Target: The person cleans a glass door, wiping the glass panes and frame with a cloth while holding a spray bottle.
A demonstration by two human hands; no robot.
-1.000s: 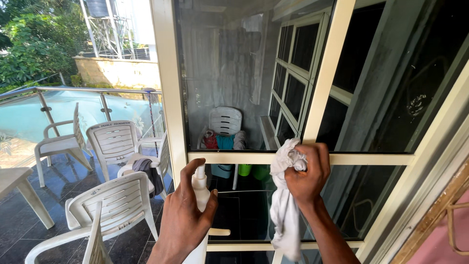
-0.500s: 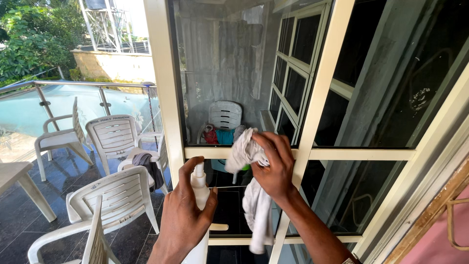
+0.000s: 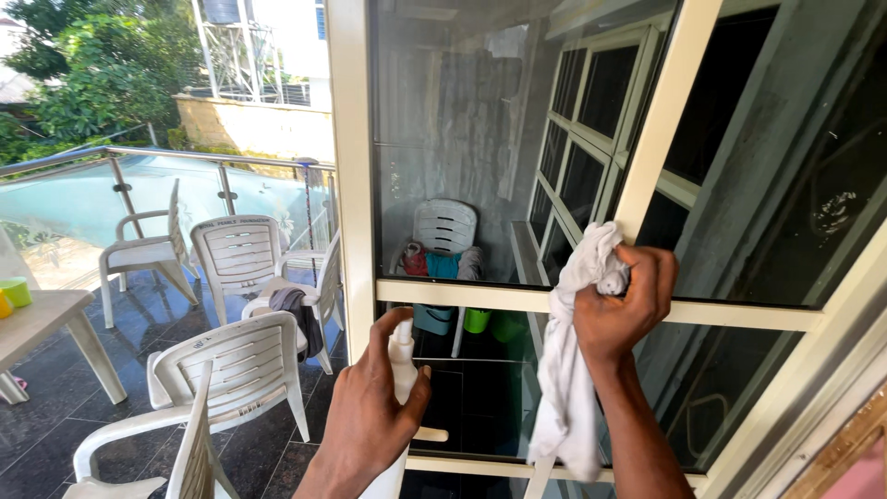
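**Head view: cloth and spray bottle at the patio window**

Head view, looking down my arms at a cream-framed window (image 3: 356, 185). My right hand (image 3: 621, 310) is clamped on a bunched white cloth (image 3: 571, 370), fingers curled tight around the wad and pressing it against the slanted cream bar (image 3: 661, 129) just above the horizontal rail (image 3: 739, 314). The loose end of the cloth hangs down past my wrist, in front of the lower pane.

My left hand (image 3: 370, 411) is closed around a white spray bottle (image 3: 403, 356), held upright just in front of the lower pane, below the rail and well to the left of the cloth. My index finger curls over the top of the bottle; I cannot tell whether it is pressing. The nozzle faces the dark glass (image 3: 471, 407).

The upper pane reflects a white plastic chair (image 3: 444, 231) with coloured items on and beside it. To my left, on the dark tiled terrace (image 3: 55, 407), stand several white plastic chairs (image 3: 236, 360), one with a dark garment (image 3: 297, 310) draped over it. A pale surface (image 3: 42, 319) at the far left carries a green cup (image 3: 16, 292). A glass railing (image 3: 83, 189), a wall and trees lie behind.
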